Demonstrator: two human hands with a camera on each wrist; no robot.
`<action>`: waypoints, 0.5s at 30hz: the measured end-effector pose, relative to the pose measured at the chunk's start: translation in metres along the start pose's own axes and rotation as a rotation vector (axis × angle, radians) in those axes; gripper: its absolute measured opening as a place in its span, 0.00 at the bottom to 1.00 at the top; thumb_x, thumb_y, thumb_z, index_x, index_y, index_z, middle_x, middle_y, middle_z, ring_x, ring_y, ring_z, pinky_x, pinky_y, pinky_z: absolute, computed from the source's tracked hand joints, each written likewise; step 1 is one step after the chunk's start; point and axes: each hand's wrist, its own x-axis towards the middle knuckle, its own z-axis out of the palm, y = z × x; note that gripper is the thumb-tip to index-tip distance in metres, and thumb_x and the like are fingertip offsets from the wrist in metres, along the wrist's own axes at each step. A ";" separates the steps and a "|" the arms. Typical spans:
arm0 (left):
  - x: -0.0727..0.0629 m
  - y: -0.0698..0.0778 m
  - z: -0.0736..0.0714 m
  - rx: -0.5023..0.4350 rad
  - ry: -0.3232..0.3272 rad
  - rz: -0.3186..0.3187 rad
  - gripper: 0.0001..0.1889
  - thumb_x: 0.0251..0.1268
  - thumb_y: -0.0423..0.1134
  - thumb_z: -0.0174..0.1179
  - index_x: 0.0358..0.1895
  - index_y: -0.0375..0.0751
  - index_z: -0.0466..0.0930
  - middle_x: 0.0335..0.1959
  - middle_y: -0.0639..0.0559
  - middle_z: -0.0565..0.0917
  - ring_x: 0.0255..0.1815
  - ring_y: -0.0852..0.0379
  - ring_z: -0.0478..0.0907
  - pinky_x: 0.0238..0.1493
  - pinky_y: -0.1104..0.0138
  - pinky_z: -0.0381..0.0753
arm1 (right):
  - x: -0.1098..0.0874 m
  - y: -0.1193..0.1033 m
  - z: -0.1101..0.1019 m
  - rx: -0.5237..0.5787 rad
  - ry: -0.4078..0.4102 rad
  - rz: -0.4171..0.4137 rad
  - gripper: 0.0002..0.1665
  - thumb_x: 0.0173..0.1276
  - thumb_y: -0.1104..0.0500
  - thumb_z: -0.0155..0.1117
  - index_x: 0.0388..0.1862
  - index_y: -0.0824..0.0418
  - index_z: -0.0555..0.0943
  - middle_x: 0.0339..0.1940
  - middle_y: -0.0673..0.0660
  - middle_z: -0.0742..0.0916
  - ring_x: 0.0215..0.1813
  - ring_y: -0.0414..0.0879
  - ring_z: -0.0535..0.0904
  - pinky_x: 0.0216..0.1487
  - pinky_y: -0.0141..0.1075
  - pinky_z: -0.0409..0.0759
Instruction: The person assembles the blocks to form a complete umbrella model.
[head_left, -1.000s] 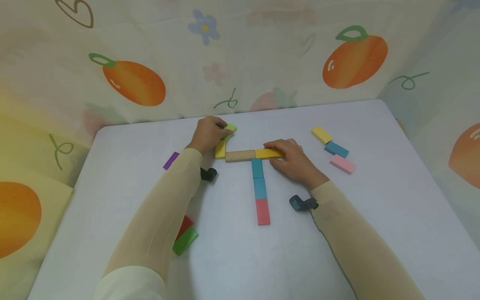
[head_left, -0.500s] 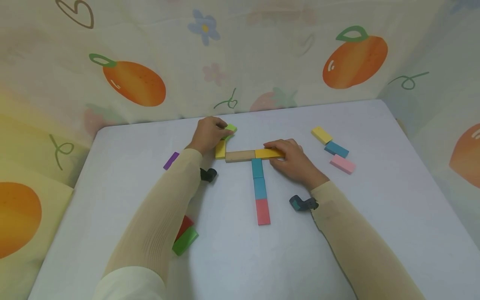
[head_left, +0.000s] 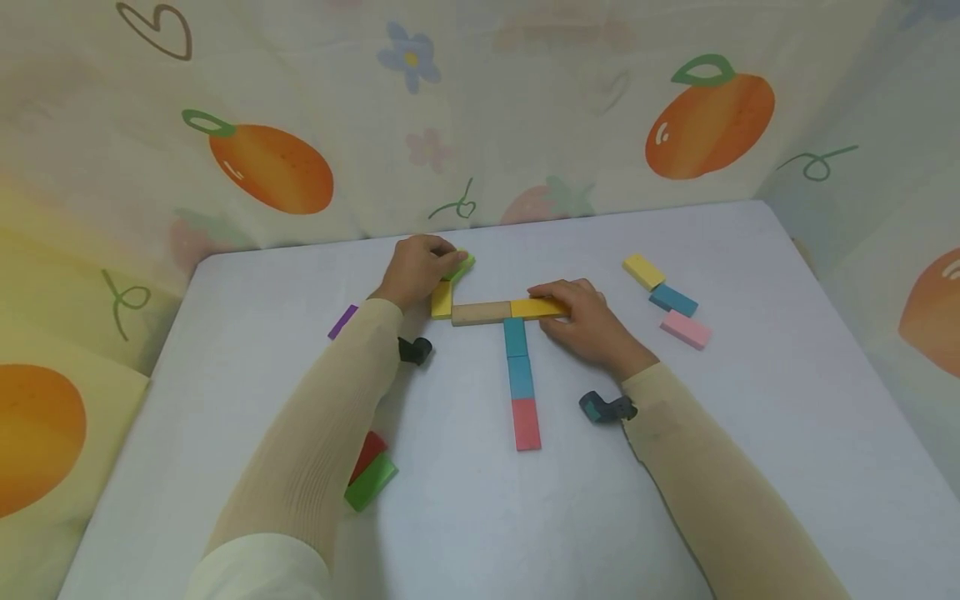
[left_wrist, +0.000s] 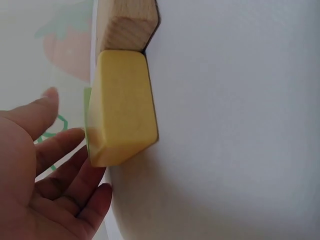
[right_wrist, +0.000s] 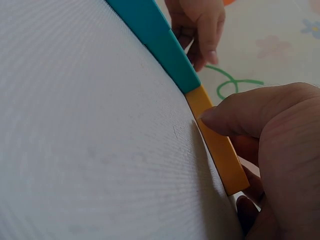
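Observation:
My left hand [head_left: 414, 271] is at the light green block [head_left: 463, 267]. In the left wrist view its thumb [left_wrist: 46, 112] stands off in the air, while fingertips reach behind the yellow block [left_wrist: 127, 100], where only a sliver of green shows. That yellow block touches the green one and the end of a plain wood block [head_left: 480, 313]. An orange-yellow block [head_left: 531, 308] continues the row, and my right hand [head_left: 588, 325] pinches it between thumb and fingers. Below the row's joint, a teal block [head_left: 515, 337], a blue block [head_left: 521, 377] and a coral-red block [head_left: 527, 423] form a stem.
On the white table [head_left: 600, 517], a yellow block [head_left: 643, 271], a blue block [head_left: 673, 299] and a pink block [head_left: 686, 330] lie at right. A purple block [head_left: 342, 322], a dark red block [head_left: 367, 457] and a green block [head_left: 372, 482] sit beside the left sleeve.
My left thumb has lifted slightly away from the light green block. The right hand keeps its hold, and the blocks have not visibly moved.

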 end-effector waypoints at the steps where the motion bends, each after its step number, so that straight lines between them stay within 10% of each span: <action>1: 0.000 -0.001 -0.001 -0.001 0.000 -0.002 0.23 0.81 0.57 0.66 0.62 0.43 0.88 0.57 0.50 0.85 0.57 0.49 0.76 0.58 0.57 0.81 | 0.000 0.000 0.000 0.000 -0.001 0.001 0.27 0.81 0.59 0.67 0.77 0.54 0.80 0.71 0.51 0.83 0.71 0.52 0.68 0.68 0.54 0.67; 15: -0.014 -0.008 -0.030 -0.256 0.048 0.001 0.35 0.79 0.72 0.54 0.71 0.50 0.82 0.61 0.52 0.85 0.57 0.52 0.81 0.62 0.51 0.77 | -0.002 0.002 0.000 -0.002 0.000 0.014 0.28 0.81 0.58 0.67 0.77 0.53 0.79 0.72 0.51 0.83 0.72 0.53 0.67 0.69 0.56 0.67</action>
